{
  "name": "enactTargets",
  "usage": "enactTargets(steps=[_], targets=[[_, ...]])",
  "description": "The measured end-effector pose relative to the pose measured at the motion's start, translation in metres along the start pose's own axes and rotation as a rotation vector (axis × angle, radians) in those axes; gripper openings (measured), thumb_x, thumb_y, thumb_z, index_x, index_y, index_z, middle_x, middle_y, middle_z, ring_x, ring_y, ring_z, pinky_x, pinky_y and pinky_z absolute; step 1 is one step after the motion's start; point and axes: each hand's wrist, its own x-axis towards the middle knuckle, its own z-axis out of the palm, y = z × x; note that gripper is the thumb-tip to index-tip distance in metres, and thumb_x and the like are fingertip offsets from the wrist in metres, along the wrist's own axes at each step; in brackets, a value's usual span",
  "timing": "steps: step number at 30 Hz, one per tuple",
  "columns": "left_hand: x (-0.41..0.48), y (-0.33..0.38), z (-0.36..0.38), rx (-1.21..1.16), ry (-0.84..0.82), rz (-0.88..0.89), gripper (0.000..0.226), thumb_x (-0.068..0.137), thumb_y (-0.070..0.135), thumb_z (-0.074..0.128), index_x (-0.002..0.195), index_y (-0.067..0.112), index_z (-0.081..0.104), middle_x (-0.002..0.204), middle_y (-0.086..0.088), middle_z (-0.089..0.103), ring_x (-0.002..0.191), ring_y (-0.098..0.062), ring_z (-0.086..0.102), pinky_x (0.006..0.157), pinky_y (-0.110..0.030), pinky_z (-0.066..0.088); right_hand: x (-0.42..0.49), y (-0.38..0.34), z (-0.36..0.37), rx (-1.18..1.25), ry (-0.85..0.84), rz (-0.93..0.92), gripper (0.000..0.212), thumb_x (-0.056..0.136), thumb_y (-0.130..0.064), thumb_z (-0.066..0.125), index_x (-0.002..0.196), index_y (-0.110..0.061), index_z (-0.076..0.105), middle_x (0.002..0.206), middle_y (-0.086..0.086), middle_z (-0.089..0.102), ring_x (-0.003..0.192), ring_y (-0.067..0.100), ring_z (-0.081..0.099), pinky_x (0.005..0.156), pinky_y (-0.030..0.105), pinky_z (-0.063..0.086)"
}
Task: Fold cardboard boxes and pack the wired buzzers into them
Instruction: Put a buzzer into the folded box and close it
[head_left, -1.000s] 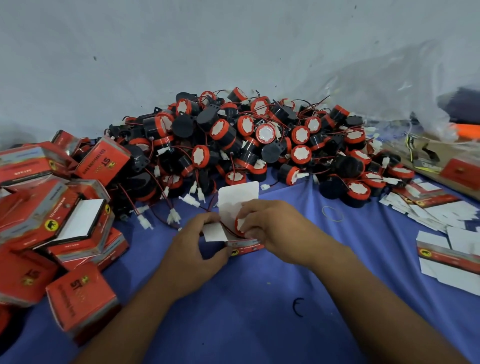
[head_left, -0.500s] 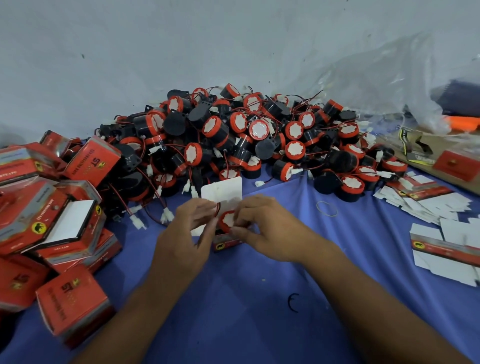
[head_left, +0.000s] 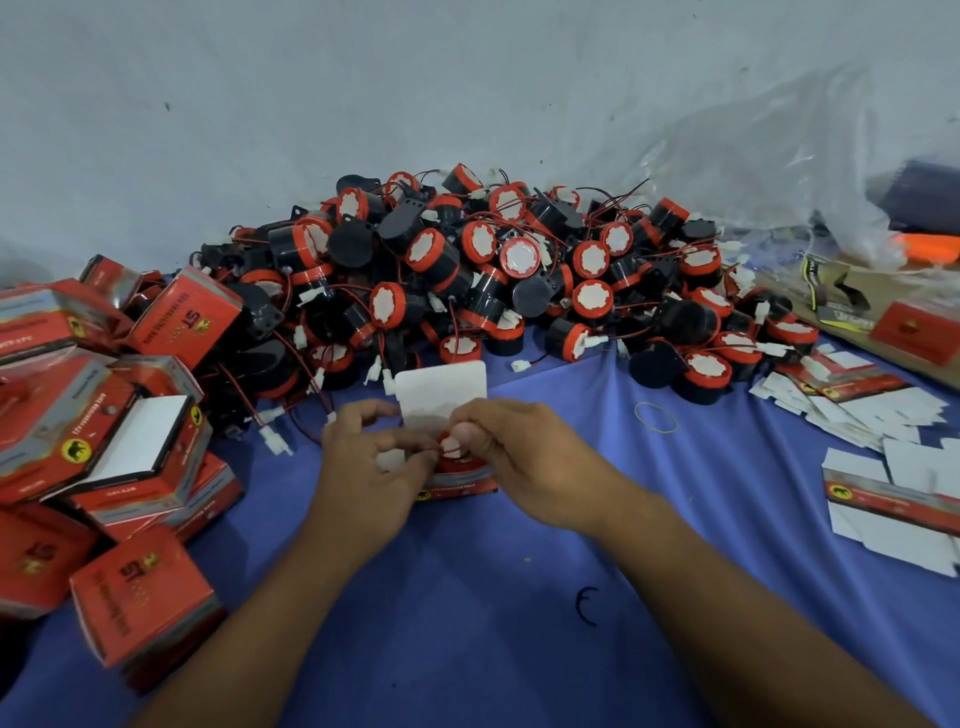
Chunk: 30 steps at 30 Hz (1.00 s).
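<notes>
A small red cardboard box (head_left: 460, 480) stands on the blue cloth at the centre, its white lid flap (head_left: 441, 387) raised at the back. A red-and-black buzzer (head_left: 451, 448) sits in its open top, mostly hidden by fingers. My left hand (head_left: 363, 467) pinches the buzzer's thin red wire at the box's left side. My right hand (head_left: 524, 460) presses its fingertips on the buzzer from the right. A big heap of wired buzzers (head_left: 498, 280) lies behind the box.
Folded red boxes (head_left: 104, 431) are stacked at the left, one near the front (head_left: 143, 603). Flat unfolded box blanks (head_left: 883, 499) lie at the right. A rubber band (head_left: 655, 417) and a black clip (head_left: 587, 605) lie on the cloth. A clear plastic bag (head_left: 779, 171) is at the back right.
The buzzer has gone deeper into the box. My left hand left the side flap and now pinches the red wire; my right hand stays on the buzzer.
</notes>
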Motion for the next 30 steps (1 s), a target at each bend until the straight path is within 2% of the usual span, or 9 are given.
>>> enactTargets(steps=[2,6,10,12,16,19,22,25,30], targets=[[0.001,0.002,-0.002,-0.144,-0.040,-0.072,0.022,0.087,0.011,0.073,0.077,0.031,0.074,0.121,0.011,0.052,0.109,-0.006,0.054,0.084,-0.018,0.047,0.001,-0.002,0.001,0.003,-0.010,-0.012,0.036,0.106,-0.042,0.040,0.095,-0.016,0.062,0.078,-0.009,0.056,0.070,0.011,0.052,0.063,0.040,0.046],[0.002,0.006,-0.004,-0.272,-0.063,-0.102,0.040,0.086,0.004,0.071,0.067,0.039,0.076,0.099,0.019,0.068,0.090,0.008,0.063,0.066,-0.007,0.049,0.001,-0.011,0.003,0.002,0.000,0.017,0.034,0.103,-0.044,0.046,0.095,-0.019,0.067,0.077,-0.009,0.057,0.072,0.012,0.054,0.066,0.042,0.048],[0.002,0.003,0.002,-0.380,0.008,-0.245,0.027,0.083,0.003,0.072,0.076,0.030,0.071,0.080,0.011,0.072,0.071,-0.008,0.067,0.050,-0.011,0.047,0.001,-0.022,0.007,-0.046,-0.084,0.078,0.027,0.105,-0.034,0.048,0.116,-0.018,0.067,0.094,-0.001,0.066,0.088,0.020,0.060,0.077,0.043,0.049],[0.002,0.003,0.005,-0.384,0.073,-0.317,0.028,0.079,0.005,0.077,0.090,0.026,0.062,0.088,0.007,0.067,0.074,-0.012,0.062,0.046,-0.012,0.045,0.002,-0.027,0.010,-0.109,-0.111,0.125,0.026,0.103,-0.035,0.051,0.125,-0.025,0.059,0.108,-0.004,0.069,0.099,0.020,0.062,0.082,0.039,0.050],[0.000,0.007,0.013,-0.443,0.195,-0.368,0.054,0.081,-0.006,0.069,0.115,0.025,0.042,0.102,0.009,0.055,0.080,-0.009,0.060,0.045,-0.015,0.045,0.004,-0.030,0.018,-0.095,0.006,0.169,0.022,0.096,-0.041,0.061,0.105,-0.022,0.055,0.090,-0.006,0.068,0.079,0.017,0.058,0.068,0.034,0.047],[-0.002,0.005,0.017,-0.478,0.223,-0.420,0.050,0.083,-0.005,0.067,0.115,0.024,0.043,0.100,0.013,0.051,0.084,-0.012,0.060,0.053,-0.020,0.049,0.004,-0.026,0.026,-0.030,0.088,0.174,0.016,0.093,-0.035,0.068,0.094,-0.019,0.065,0.083,-0.005,0.068,0.072,0.010,0.053,0.065,0.035,0.049],[-0.005,0.002,0.017,-0.547,0.237,-0.417,0.032,0.085,0.004,0.070,0.101,0.026,0.054,0.098,0.006,0.064,0.081,-0.016,0.067,0.060,-0.029,0.053,0.006,-0.023,0.029,-0.039,0.075,0.153,0.012,0.095,-0.027,0.066,0.094,-0.019,0.075,0.086,-0.004,0.068,0.079,0.012,0.058,0.070,0.040,0.050],[-0.008,0.003,0.015,-0.655,0.271,-0.369,0.026,0.088,0.004,0.066,0.103,0.025,0.061,0.091,-0.003,0.071,0.065,-0.008,0.067,0.052,-0.023,0.050,0.008,-0.025,0.027,-0.119,-0.005,0.156,0.019,0.098,-0.028,0.058,0.104,-0.028,0.076,0.094,-0.006,0.063,0.094,0.013,0.055,0.072,0.037,0.048],[-0.017,0.004,0.013,-0.596,0.242,-0.240,0.033,0.088,-0.004,0.062,0.102,0.026,0.065,0.089,0.001,0.074,0.080,-0.018,0.071,0.061,-0.026,0.054,0.014,-0.031,0.027,-0.187,-0.065,0.275,0.021,0.098,-0.025,0.056,0.103,-0.028,0.076,0.105,-0.007,0.062,0.100,0.016,0.057,0.078,0.038,0.052]])
